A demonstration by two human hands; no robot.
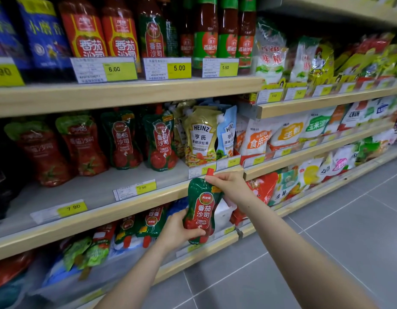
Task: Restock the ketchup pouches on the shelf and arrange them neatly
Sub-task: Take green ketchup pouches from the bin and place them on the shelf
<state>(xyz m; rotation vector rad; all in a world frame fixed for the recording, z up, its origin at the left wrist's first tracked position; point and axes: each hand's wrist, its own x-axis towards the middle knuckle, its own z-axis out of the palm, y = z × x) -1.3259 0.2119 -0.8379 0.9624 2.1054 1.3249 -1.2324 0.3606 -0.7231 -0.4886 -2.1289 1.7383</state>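
I hold pouch [201, 210] upright before shelf [126, 210] front edge | left hand [177, 230] closed around its bottom | right hand [226, 181] pinching red cap [209, 172] | two same pouches [159, 141] stand at back.

Two bare forearms enter from the bottom edge, uncovered from elbow to wrist, with no sleeve showing. The left hand [177, 230] and right hand [228, 181] are ungloved, wrists and visible fingers free of jewellery, with short, unpainted nails on slim fingers.
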